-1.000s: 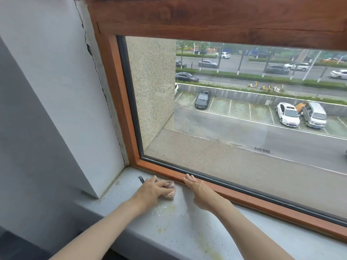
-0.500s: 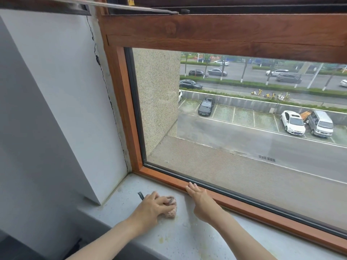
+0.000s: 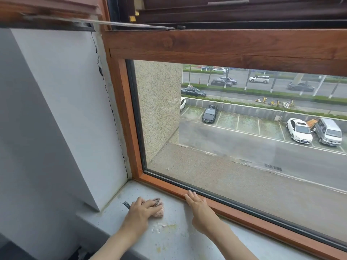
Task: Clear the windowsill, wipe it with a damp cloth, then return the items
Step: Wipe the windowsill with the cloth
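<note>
windowsill (image 3: 185, 241): a pale grey speckled ledge under the window. Yellowish stains (image 3: 168, 227) and whitish flecks lie just in front of your hands.
cloth (image 3: 159, 212): a small pinkish bunch with a dark patterned strip poking out on its left. It sits on the windowsill near the left corner, just short of the wooden frame and mostly under your left hand.
left hand (image 3: 139, 215): palm down on the cloth. Your fingers are curled over its top and close together, and they press it onto the ledge.
right hand (image 3: 201, 211): just to the right of the cloth and apart from it. Your fingers are straight and close together, with the tips resting on the lower rail of the frame. It holds nothing.
window frame (image 3: 266, 221): reddish-brown wood with a dark seal along the glass.
side wall (image 3: 71, 113): white, with a crack running down where it joins the frame.
outside: parked cars and a road seen through the glass.
</note>
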Demonstrator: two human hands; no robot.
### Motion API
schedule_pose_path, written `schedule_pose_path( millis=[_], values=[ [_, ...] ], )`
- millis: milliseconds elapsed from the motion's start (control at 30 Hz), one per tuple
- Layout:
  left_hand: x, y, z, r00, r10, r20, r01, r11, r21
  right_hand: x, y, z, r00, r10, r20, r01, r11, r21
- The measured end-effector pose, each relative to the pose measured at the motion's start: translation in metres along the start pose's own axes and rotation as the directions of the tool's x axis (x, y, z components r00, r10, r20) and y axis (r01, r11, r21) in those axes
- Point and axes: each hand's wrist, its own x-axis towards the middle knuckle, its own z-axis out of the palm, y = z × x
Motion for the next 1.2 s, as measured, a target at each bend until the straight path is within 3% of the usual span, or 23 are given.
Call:
schedule_pose_path(
  millis=[67,200,367,567,733,800,933,1100,1200],
  values=[
    [-0.006,0.015,0.009,1.000,0.025,-0.013,-0.025,0.999,-0.020,-0.001,0.002,0.001,1.000,-0.010,0.001,0.010,1.000,-0.014],
    [-0.019,0.010,0.002,0.979,0.205,-0.015,-0.205,0.979,0.013,0.001,0.004,0.002,1.000,-0.020,-0.002,0.020,1.000,-0.021],
    [-0.011,0.023,0.003,0.989,-0.052,-0.141,0.060,0.997,0.054,-0.007,0.012,0.000,0.999,-0.039,0.005,0.039,0.999,-0.037],
    [-0.036,0.041,0.004,0.996,0.070,-0.055,-0.060,0.985,0.162,-0.003,0.017,-0.002,0.996,-0.078,0.035,0.080,0.996,-0.047],
    [-0.034,0.051,0.006,0.952,-0.233,-0.197,0.260,0.958,0.122,-0.008,0.023,-0.006,0.989,-0.117,0.086,0.124,0.989,-0.084],
    [-0.037,0.072,0.010,0.961,-0.204,-0.189,0.230,0.965,0.126,-0.008,0.024,-0.007,0.987,-0.132,0.091,0.142,0.983,-0.113],
    [-0.055,0.083,0.006,0.997,-0.026,-0.072,0.039,0.980,0.193,-0.009,0.030,-0.007,0.986,-0.142,0.093,0.155,0.976,-0.150],
    [-0.044,0.094,0.012,0.968,-0.194,-0.156,0.223,0.955,0.196,-0.005,0.037,-0.006,0.983,-0.169,0.067,0.177,0.974,-0.145],
    [-0.049,0.113,0.021,0.987,-0.118,-0.112,0.133,0.981,0.143,-0.003,0.040,-0.006,0.984,-0.173,0.051,0.178,0.973,-0.148]
  ],
)
